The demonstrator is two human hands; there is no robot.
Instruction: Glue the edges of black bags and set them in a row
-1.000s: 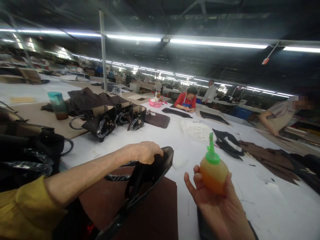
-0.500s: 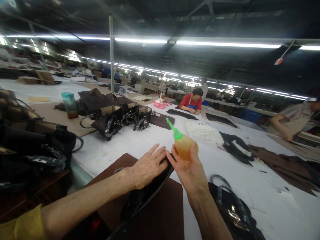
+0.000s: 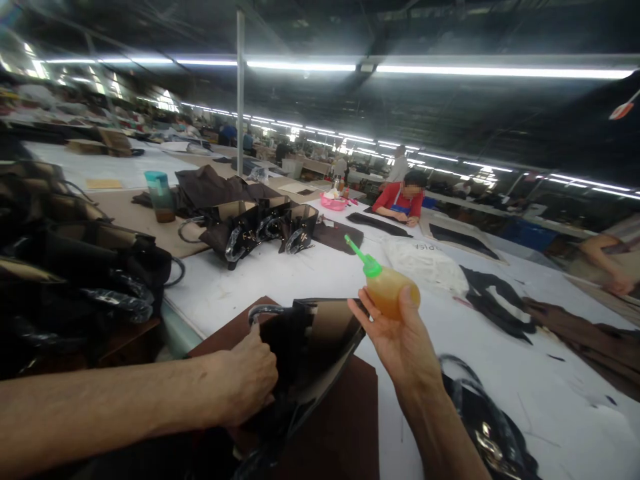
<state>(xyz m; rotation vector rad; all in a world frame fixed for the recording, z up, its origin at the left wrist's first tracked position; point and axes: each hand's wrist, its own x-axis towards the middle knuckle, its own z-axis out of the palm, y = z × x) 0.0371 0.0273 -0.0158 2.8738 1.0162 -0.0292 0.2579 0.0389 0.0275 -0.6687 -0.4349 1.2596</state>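
A squeeze bottle [image 3: 389, 288] of amber liquid, with a green nozzle tilted up to the left, is held in my right hand [image 3: 406, 350]. Below and left of it, a black handbag [image 3: 285, 337] with a tan lining stands with its mouth open on a brown board [image 3: 353, 427]. My left hand [image 3: 250, 377] is closed at the bag's left side, just under its plastic-wrapped handle [image 3: 267, 311]; its fingertips are partly hidden. The right hand's outstretched fingers reach close to the bag's upper right rim; whether they touch it is unclear.
Several black bags [image 3: 240, 230] stand across the white table [image 3: 225, 287], near a teal-lidded bottle [image 3: 160, 197]. More bags [image 3: 100, 267] crowd the left. Another black bag [image 3: 487, 420] lies at right, with dark fabric pieces [image 3: 500, 303] beyond. A person in red [image 3: 400, 200] leans over the far side.
My left hand has moved left and down from the bag's top and closed at its side, uncovering the bag's mouth. The right hand still holds the bottle. The view has shifted left.
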